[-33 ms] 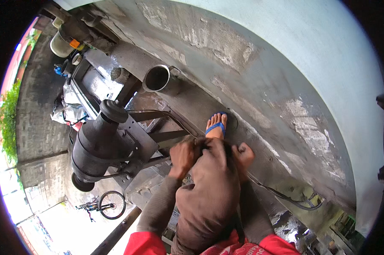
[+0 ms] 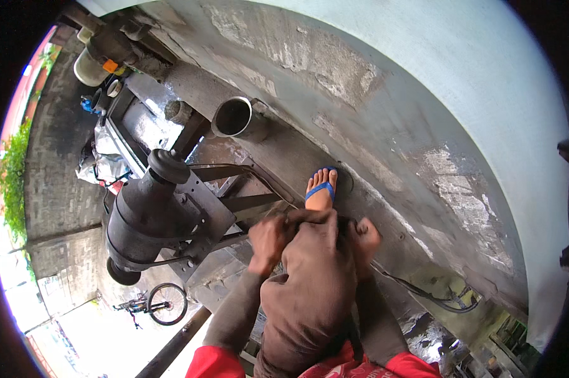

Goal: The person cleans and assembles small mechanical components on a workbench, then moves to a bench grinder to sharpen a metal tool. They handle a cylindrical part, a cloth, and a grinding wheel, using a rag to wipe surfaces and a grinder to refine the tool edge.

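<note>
My left hand (image 2: pixel 268 240) is closed on the bunched hem of a brown trouser leg (image 2: pixel 316 277), on its left side. On the right side, my right hand (image 2: pixel 364 242) is also a fist at the hem, its thumb uppermost; the cloth in it is partly hidden. Between the two fists the fabric is drawn across the lower leg. Just beyond it is my foot in a blue flip-flop (image 2: pixel 323 187) on the concrete. Brown sleeves cover both forearms below red shirt sleeves.
A dark motor-driven machine (image 2: pixel 152 220) with round end knobs stands close on the left. Beyond the foot sits a metal pot (image 2: pixel 237 120). A worn plastered wall (image 2: pixel 385 113) runs along the right. A cable (image 2: pixel 423 293) lies at the lower right; a bicycle (image 2: pixel 158 304) is at the lower left.
Both fists have shifted slightly: the left a little leftward, the right a little to the right and down. The hem between them looks stretched wider.
</note>
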Demonstrator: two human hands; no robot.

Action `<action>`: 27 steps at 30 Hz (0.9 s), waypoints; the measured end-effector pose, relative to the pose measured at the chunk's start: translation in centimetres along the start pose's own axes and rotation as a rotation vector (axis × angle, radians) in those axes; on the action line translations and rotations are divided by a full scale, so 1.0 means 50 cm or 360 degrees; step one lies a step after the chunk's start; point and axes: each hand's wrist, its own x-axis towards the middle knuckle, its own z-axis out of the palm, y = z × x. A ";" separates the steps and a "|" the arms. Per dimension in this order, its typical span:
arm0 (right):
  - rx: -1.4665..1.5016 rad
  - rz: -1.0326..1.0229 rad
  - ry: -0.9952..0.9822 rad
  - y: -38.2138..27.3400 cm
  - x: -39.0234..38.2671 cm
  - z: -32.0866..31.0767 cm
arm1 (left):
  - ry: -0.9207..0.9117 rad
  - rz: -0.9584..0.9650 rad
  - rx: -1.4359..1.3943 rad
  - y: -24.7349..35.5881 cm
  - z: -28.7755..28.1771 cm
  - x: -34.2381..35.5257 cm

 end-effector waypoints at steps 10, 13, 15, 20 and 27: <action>0.0558 0.0132 -0.0701 0.082 -0.057 -0.047 | -0.0192 -0.1110 -0.2747 -0.032 -0.022 -0.136; 0.0914 0.0430 -0.0742 0.092 -0.007 -0.018 | -0.0295 -0.1354 -0.2686 -0.035 0.025 -0.075; 0.0577 0.0282 -0.0858 0.083 0.002 -0.010 | -0.0264 -0.0604 -0.1748 -0.035 0.055 -0.047; 0.1202 0.0761 -0.0817 0.064 -0.010 -0.024 | -0.0656 -0.0893 -0.1968 -0.055 0.048 -0.038; 0.0374 0.0060 -0.0577 0.068 0.044 -0.005 | -0.0646 -0.0198 -0.0945 -0.083 0.036 0.017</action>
